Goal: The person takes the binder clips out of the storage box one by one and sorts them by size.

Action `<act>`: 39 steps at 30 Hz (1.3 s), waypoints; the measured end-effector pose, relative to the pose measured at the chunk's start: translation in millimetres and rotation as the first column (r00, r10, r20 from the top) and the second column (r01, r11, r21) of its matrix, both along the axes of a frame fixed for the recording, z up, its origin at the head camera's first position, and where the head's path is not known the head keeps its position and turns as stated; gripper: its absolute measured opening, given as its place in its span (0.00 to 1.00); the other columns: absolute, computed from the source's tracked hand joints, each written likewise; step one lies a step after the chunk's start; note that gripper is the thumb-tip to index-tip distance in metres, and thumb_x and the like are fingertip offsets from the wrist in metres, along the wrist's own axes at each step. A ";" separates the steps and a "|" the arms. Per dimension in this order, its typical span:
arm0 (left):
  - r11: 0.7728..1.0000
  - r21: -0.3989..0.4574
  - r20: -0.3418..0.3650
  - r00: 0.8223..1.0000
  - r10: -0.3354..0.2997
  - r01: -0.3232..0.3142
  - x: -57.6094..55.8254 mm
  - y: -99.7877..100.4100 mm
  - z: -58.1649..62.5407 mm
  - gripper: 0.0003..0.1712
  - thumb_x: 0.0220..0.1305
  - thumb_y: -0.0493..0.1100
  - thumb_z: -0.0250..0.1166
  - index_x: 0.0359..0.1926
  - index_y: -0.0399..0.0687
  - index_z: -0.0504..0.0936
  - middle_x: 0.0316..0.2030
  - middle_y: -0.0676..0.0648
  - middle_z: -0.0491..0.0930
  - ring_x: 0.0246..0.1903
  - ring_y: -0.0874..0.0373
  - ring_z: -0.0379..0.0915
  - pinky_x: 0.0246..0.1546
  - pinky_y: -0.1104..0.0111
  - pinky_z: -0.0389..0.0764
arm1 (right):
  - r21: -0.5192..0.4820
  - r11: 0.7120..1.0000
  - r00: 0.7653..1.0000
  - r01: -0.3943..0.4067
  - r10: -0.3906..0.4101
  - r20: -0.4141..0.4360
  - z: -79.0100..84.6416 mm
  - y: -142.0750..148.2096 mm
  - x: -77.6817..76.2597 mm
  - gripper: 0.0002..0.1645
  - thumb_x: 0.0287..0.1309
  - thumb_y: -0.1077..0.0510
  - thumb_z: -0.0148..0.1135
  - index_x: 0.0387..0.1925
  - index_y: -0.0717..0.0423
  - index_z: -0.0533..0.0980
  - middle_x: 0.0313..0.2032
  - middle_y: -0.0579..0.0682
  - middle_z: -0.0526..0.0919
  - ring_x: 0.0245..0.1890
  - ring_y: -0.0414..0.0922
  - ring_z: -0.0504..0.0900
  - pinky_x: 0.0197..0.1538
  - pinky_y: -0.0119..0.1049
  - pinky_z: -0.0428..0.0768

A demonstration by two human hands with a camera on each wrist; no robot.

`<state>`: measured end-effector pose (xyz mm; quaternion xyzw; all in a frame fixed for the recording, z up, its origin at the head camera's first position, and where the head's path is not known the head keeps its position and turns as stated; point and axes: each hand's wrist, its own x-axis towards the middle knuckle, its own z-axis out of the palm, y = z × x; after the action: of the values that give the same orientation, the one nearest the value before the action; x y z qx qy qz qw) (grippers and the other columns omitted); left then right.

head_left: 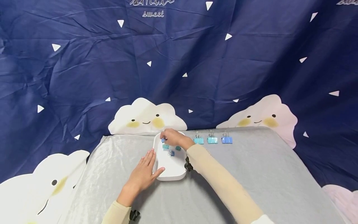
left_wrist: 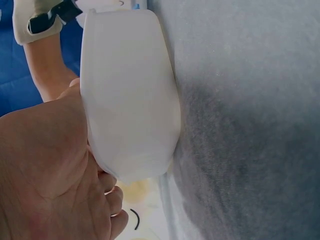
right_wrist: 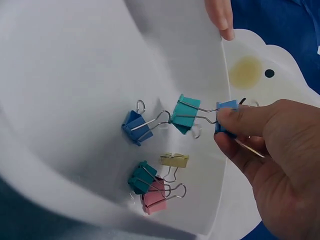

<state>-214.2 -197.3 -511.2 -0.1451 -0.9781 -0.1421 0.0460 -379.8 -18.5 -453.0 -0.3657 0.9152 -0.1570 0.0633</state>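
Observation:
A white tray [head_left: 171,169] with raised sides holds several small binder clips. My left hand [head_left: 143,173] rests along its left side, fingers straight, thumb over the rim. Above the tray's far end, my right hand [head_left: 174,137] pinches a blue binder clip [right_wrist: 226,117] between thumb and fingers. Close beside that clip is a teal binder clip [right_wrist: 186,114], its wire handles reaching toward the pinched one. Farther inside lie another blue clip [right_wrist: 137,129], a dark teal clip [right_wrist: 142,177], a pink clip [right_wrist: 155,200] and a yellow clip [right_wrist: 175,160].
To the right of the tray, a row of larger clips stands on the grey cloth [head_left: 251,174]: a teal clip [head_left: 199,141], a light teal clip [head_left: 212,140] and a blue clip [head_left: 227,140]. A dark blue curtain [head_left: 179,62] with clouds hangs behind.

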 end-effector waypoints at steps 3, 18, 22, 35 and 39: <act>1.000 -0.001 -0.002 1.000 0.001 -0.001 -0.1 0.0 0.2 0.52 0.79 0.67 0.55 0.82 0.30 0.56 0.84 0.34 0.52 0.84 0.38 0.49 0.83 0.44 0.57 | -0.022 1.000 1.000 0.012 -0.012 0.014 1.1 1.5 -2.0 0.13 0.65 0.63 0.74 0.50 0.54 0.84 0.48 0.50 0.87 0.50 0.46 0.84 0.59 0.40 0.84; 1.000 0.005 -0.014 1.000 -0.003 0.003 0.7 -0.1 -1.1 0.52 0.78 0.67 0.55 0.81 0.29 0.57 0.84 0.34 0.53 0.83 0.37 0.51 0.83 0.43 0.59 | -0.142 0.990 0.996 0.025 -0.036 -0.078 -3.2 17.0 -5.9 0.12 0.64 0.72 0.68 0.42 0.54 0.83 0.44 0.51 0.85 0.48 0.47 0.83 0.59 0.42 0.84; 1.000 0.004 0.001 1.000 0.004 -0.004 0.7 -0.3 0.0 0.52 0.79 0.68 0.54 0.82 0.30 0.57 0.84 0.34 0.52 0.84 0.38 0.49 0.83 0.43 0.57 | -0.182 0.983 0.995 0.023 -0.041 -0.095 -2.4 19.5 -5.7 0.12 0.65 0.72 0.67 0.41 0.53 0.80 0.41 0.49 0.83 0.44 0.44 0.79 0.56 0.40 0.83; 1.000 0.020 -0.038 0.999 -0.009 0.010 1.2 -1.4 -2.5 0.54 0.78 0.71 0.52 0.81 0.29 0.58 0.83 0.34 0.55 0.83 0.36 0.52 0.82 0.42 0.60 | -0.093 0.996 0.990 0.010 -0.022 -0.136 -8.9 23.6 -6.1 0.29 0.67 0.68 0.69 0.67 0.49 0.78 0.44 0.48 0.79 0.42 0.42 0.77 0.50 0.36 0.82; 1.000 0.027 -0.038 0.999 -0.010 0.011 1.1 -0.7 -1.7 0.53 0.78 0.69 0.54 0.81 0.29 0.58 0.83 0.33 0.55 0.82 0.36 0.52 0.82 0.42 0.60 | -0.071 0.997 0.985 0.027 -0.039 -0.166 -10.4 24.1 -6.3 0.11 0.69 0.66 0.69 0.49 0.52 0.86 0.45 0.49 0.82 0.44 0.43 0.79 0.54 0.38 0.84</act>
<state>-213.1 -198.1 -512.9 -0.1521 -0.9743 -0.1527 0.0659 -386.1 5.7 -463.4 -0.3643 0.9173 -0.1581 -0.0288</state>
